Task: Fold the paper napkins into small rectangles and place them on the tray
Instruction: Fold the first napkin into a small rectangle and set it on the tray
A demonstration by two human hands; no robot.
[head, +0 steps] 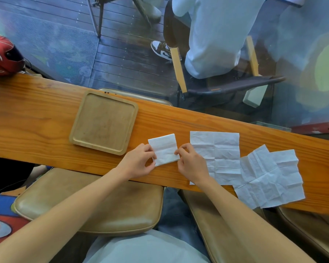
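Nearest: two tan cushioned seats (95, 204) below the near edge of the wooden counter (36, 126), bare forearms reaching up over them onto the wood.

Left hand (137, 162) on the counter, just right of the tray's near corner; fingertips pinched on the left edge of the folded napkin (164, 149). Right hand (191, 164) opposite, thumb and forefinger pinched on the same napkin's right edge. Both closed down narrow on the paper.

Folded napkin: small white rectangle, a few layers thick, lying flat on the counter, slightly skewed, just right of the tray and not on it.

Right of the folded piece, touching the right hand's wrist: open napkin (217, 156), spread flat, heavily creased in a grid. Further right of the tray: two more open napkins (270, 177) overlapping each other, near corners hanging past the counter's near edge.

Wooden tray (104, 122): square, rounded corners, raised rim, set toward the counter's far edge, left of all the paper. Nothing on it.

Far left of the tray, at the counter's end: red helmet (2, 57), partly cut off.

Beyond the counter, seen through glass: dark plank floor, a chair with wooden legs (179, 71), a seated person's pale trousers (217, 38) and a black-and-white sneaker (161, 50).
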